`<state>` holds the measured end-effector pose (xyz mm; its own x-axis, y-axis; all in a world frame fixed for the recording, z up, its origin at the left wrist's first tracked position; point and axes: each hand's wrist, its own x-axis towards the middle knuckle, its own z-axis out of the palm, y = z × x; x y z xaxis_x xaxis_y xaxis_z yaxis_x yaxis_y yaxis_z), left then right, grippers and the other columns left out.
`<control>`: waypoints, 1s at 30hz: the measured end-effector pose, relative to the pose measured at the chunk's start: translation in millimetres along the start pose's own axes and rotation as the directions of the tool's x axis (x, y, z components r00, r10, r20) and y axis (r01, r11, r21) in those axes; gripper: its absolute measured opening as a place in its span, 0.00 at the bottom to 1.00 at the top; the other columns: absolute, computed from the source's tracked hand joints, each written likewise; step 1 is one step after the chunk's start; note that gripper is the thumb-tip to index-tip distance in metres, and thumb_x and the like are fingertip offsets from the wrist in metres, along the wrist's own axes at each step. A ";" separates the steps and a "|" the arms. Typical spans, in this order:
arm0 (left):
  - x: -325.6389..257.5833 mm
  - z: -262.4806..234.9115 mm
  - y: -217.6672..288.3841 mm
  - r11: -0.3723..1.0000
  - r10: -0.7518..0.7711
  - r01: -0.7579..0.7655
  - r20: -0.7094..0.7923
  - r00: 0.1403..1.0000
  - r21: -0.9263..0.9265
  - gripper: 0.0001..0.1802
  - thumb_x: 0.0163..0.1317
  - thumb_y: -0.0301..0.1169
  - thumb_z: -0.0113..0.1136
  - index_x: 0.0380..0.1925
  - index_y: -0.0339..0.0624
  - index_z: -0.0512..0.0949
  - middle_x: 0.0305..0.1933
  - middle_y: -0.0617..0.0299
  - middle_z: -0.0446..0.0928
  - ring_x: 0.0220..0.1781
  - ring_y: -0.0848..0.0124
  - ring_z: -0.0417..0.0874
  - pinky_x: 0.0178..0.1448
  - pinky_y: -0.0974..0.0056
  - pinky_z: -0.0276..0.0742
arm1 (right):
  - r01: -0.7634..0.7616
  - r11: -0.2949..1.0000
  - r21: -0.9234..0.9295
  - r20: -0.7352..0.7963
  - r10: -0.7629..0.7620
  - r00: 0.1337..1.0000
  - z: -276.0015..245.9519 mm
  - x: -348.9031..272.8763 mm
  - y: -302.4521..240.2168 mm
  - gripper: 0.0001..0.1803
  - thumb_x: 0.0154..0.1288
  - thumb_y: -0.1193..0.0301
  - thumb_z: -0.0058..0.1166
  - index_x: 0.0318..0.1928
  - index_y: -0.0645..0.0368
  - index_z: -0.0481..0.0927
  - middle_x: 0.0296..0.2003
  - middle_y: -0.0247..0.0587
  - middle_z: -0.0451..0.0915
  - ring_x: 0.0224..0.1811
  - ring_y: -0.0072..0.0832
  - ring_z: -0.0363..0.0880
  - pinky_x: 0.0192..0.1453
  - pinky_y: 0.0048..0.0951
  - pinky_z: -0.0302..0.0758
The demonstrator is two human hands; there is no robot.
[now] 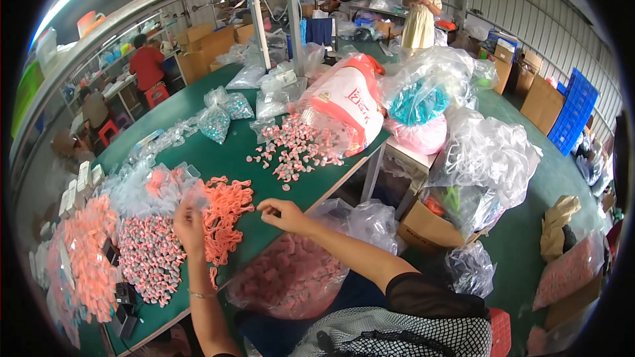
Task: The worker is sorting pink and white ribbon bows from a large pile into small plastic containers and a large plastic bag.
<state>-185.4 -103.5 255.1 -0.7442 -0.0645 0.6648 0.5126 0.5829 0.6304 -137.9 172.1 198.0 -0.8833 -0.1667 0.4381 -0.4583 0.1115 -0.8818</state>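
- Pink pieces (281,271) show through a big clear bag (360,223) at our lap, below the edge of the green table (205,155).
- To the left of our left wrist, pink-and-grey pieces (151,261) lie heaped on the table, with orange packets (91,251) beside them.
- Our left hand (190,225) has its fingers bent near a pale, see-through film (194,194); we cannot tell whether it pinches that.
- Our right hand (281,213) is half curled; we cannot tell whether its fingertips hold anything.
- Orange cord loops (227,215) lie on the table between our hands.
- Small clear bags (135,192) pile behind the heap.
- Beyond, we see similar pieces (291,149) spread at the mouth of a red-and-white sack (340,102).
- Farther, a person (419,16) in a pale dress stands.
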 end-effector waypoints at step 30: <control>-115.4 34.1 97.9 0.997 -0.007 0.025 0.219 0.976 -0.077 0.10 0.57 0.24 0.62 0.39 0.39 0.82 0.30 0.52 0.77 0.32 0.55 0.80 0.36 0.58 0.74 | 0.347 0.782 -0.517 0.152 -0.315 0.937 -7.6 -5.1 -21.4 0.07 0.53 0.77 0.58 0.36 0.58 0.81 0.37 0.41 0.79 0.44 0.40 0.76 0.49 0.37 0.72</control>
<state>-63.9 -11.4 226.4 -0.8238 0.1106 0.5560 0.5254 0.5173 0.6755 -124.3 178.0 215.9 -0.6685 -0.3403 0.6613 -0.7157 0.5361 -0.4476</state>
